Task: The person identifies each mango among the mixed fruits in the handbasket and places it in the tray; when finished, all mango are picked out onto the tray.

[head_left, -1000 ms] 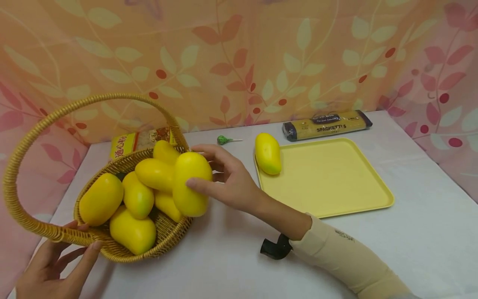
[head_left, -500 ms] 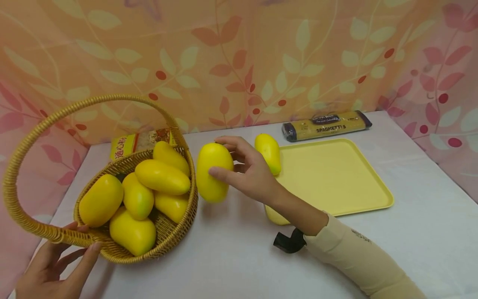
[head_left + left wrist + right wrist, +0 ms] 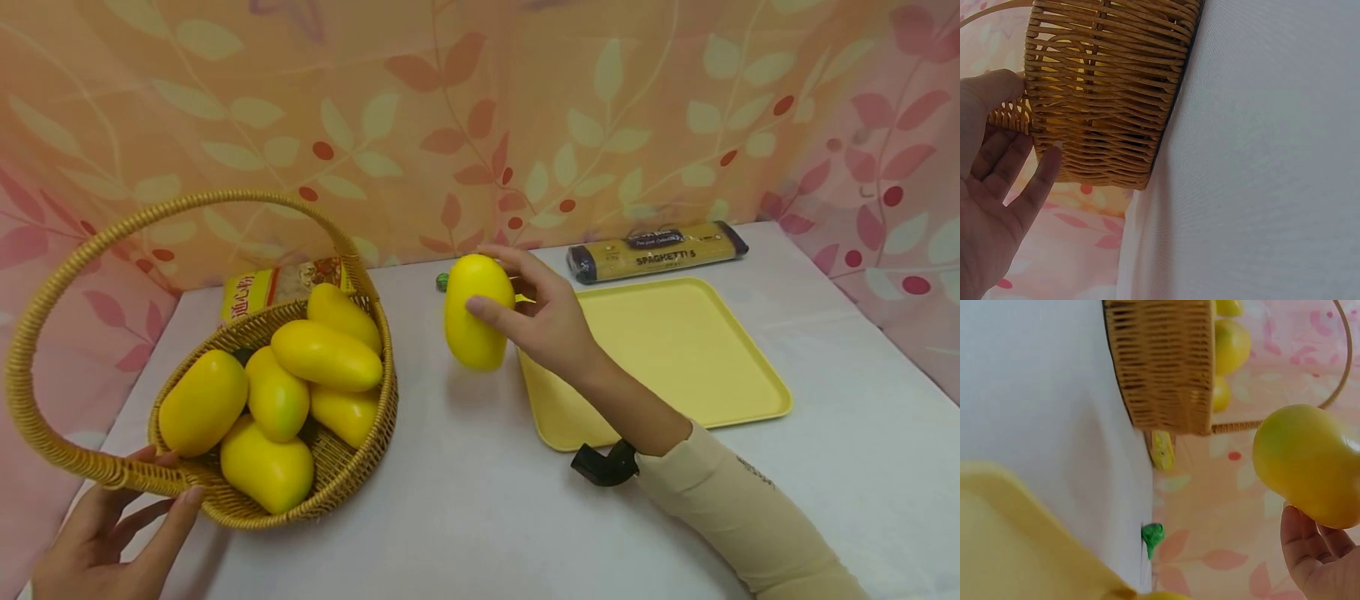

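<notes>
One hand, the left hand point(image 3: 112, 537), pinches the foot of the handle point(image 3: 26, 358) on a wicker basket point(image 3: 384, 425) near the left edge of the tabletop point(image 3: 450, 517). Six mangoes point(image 3: 277, 392) show inside. A yellow packet point(image 3: 281, 287) sits behind, by the far-left corner; a green lollipop point(image 3: 442, 282) lies towards the far edge. The right hand point(image 3: 551, 321) grips another mango point(image 3: 472, 337) — raised between basket and yellow tray point(image 3: 675, 358) — and a spaghetti packet point(image 3: 660, 250) lies along the far edge.
</notes>
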`<state>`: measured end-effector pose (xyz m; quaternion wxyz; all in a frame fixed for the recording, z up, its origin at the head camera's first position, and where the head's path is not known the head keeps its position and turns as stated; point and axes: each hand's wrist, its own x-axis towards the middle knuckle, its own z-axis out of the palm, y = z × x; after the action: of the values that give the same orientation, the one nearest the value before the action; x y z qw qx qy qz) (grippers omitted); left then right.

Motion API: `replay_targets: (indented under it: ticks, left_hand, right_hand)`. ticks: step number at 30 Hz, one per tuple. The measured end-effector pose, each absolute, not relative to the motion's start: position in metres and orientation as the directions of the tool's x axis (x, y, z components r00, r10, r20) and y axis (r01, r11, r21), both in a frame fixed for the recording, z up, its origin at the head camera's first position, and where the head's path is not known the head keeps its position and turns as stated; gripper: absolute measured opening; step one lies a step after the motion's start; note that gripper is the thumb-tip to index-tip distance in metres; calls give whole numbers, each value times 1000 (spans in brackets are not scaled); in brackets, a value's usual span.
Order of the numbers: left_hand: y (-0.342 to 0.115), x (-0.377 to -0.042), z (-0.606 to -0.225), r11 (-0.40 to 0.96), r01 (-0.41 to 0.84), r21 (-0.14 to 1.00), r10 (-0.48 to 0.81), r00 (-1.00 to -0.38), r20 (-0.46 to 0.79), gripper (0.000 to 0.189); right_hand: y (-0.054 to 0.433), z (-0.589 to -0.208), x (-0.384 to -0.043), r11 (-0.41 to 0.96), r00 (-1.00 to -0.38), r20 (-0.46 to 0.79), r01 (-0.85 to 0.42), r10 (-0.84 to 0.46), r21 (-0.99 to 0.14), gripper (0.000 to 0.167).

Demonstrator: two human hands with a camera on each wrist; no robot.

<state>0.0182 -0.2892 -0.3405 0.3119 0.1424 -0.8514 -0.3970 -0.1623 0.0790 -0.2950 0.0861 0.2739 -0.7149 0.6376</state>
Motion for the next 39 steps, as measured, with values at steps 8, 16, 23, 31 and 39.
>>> replay_targets:
  ticks: [8,16,23,31,39]
  left_hand:
    - [-289,18,-341,643,10,766,-486,-767,418,53]
    - [-289,18,-341,646,15,763,-484,-766,424,53]
    - [-289,18,-341,644,3,765,-491,-765,416,53]
    - [-288,18,-341,639,-12,769,-503,-762,406,52]
    - [-288,18,-340,632,-9,775,-507,-761,405,52]
  right_hand:
    - [101,-287,-179,99,-881,419,-447,-219,-889,48]
    - [121,-285,-194,119,-956,256,-273,-144,-955,50]
    - [144,-285,-208,234,-977,189,-207,-96,-950,50]
    - [168,-296,-223,340,-994,76,-96,-72,-935,53]
    - [182,-303,-235,473,-992,-111,68,-63,-878,57]
